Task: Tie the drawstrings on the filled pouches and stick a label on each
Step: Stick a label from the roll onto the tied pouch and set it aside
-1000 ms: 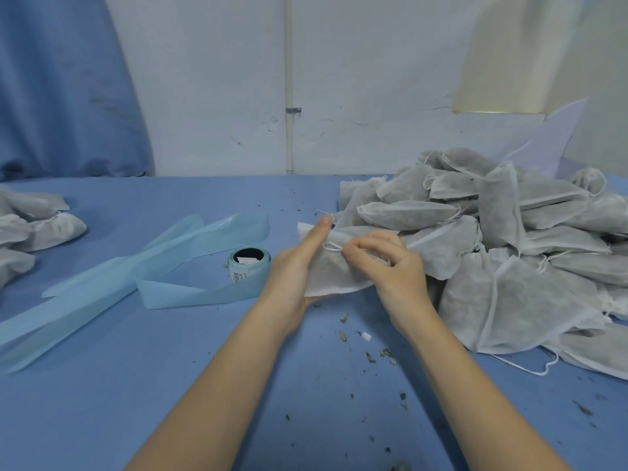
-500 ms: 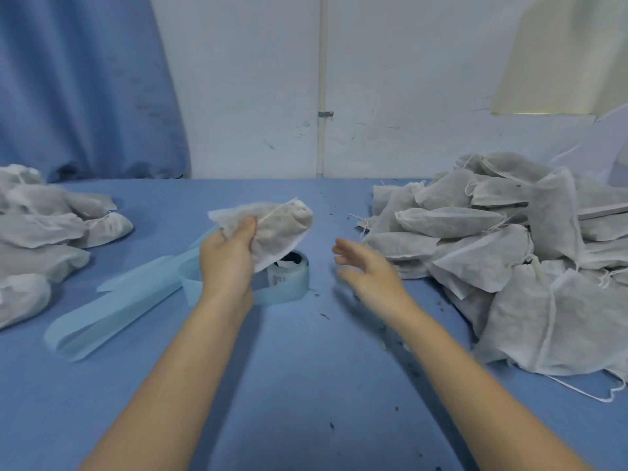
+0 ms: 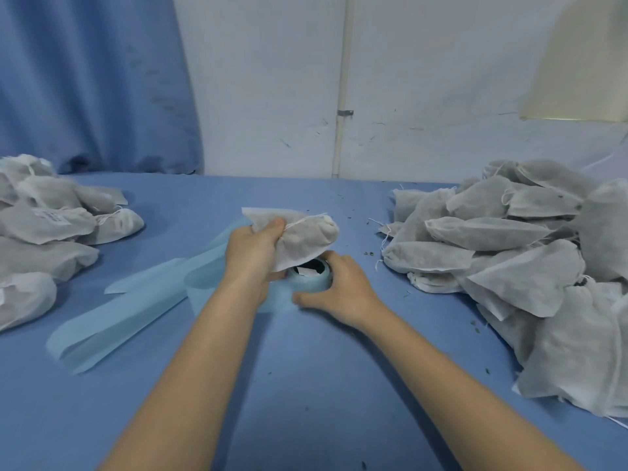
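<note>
Head view. White scuffed wall (image 3: 424, 79) behind, with a thin vertical white pipe (image 3: 342, 86) clipped to it; blue curtain (image 3: 88, 79) hanging in soft folds at the far left. Worktop (image 3: 306, 368) covered in matte blue cloth, flecked with small dark crumbs.

Pouch (image 3: 302, 237): grey-white non-woven fabric, slightly fuzzy and translucent, plump with dark filling. Neck gathered by a thin white drawstring (image 3: 299, 223); flat unfilled flap sticks out past the cinch. Left hand (image 3: 253, 258) holds it above the worktop, thumb and fingers (image 3: 276, 226) curled and pinching the gathered neck; the filled body hangs to the right of those fingers.

Label roll (image 3: 311, 277): pale blue glossy backing strip wound round a dark core, sitting directly beneath the held pouch. A loose tail of the strip (image 3: 136, 311) trails in flat overlapping ribbons away to the left of the left hand. Right hand (image 3: 334, 288) rests on the roll, fingers curved round its near and right side, gripping it.

Pile of pouches (image 3: 526, 266) to the right of the right hand: same fabric, lumpy wedge shapes, loose strings showing. Second, smaller heap (image 3: 44, 239) well left of the left hand; one pouch there bears a white printed label (image 3: 54, 217).
</note>
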The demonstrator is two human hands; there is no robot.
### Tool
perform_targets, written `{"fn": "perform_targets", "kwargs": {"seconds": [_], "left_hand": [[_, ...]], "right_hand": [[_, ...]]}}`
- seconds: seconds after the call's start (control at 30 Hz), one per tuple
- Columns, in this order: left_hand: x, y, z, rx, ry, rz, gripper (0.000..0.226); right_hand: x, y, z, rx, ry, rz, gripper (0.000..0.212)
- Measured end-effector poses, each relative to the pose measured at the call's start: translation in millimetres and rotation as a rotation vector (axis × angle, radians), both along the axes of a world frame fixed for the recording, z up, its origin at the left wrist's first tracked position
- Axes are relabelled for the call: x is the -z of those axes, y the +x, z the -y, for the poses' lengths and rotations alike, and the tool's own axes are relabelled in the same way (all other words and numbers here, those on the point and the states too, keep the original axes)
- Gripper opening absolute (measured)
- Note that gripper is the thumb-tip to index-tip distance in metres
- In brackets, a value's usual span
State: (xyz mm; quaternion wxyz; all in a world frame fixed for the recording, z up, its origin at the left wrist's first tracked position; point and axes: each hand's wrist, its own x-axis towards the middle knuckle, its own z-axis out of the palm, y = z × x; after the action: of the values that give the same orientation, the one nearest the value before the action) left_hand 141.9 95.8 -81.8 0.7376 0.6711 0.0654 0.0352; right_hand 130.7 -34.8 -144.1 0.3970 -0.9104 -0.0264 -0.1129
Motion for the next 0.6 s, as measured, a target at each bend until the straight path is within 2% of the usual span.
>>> {"fn": "perform_targets", "kwargs": {"seconds": [0.1, 0.2, 0.33, 0.47, 0.6], "left_hand": [[2.3, 4.8, 0.0, -0.078, 0.174, 0.092, 0.02], [7.9, 5.1, 2.6, -0.067, 0.261, 0.129, 0.025], [16.6, 5.8, 6.5, -0.066, 0.36, 0.128, 0.023], [20.1, 9.9, 3.7, -0.083, 0.317, 0.096, 0.029], [21.5, 9.9, 6.1, -0.094, 0.334, 0.106, 0.032]], "right_hand": [[5.5, 5.7, -7.2, 0.124, -0.028, -0.032, 0.068], [9.0, 7.3, -15.9, 0.209, 0.04, -0.032, 0.076], [4.5, 2.9, -22.2, 0.147, 0.137, -0.007, 0.09], [-1.0, -13.5, 2.6, -0.093, 0.283, -0.138, 0.063], [-0.4, -24.2, 21.2, -0.146, 0.341, -0.171, 0.057]]}}
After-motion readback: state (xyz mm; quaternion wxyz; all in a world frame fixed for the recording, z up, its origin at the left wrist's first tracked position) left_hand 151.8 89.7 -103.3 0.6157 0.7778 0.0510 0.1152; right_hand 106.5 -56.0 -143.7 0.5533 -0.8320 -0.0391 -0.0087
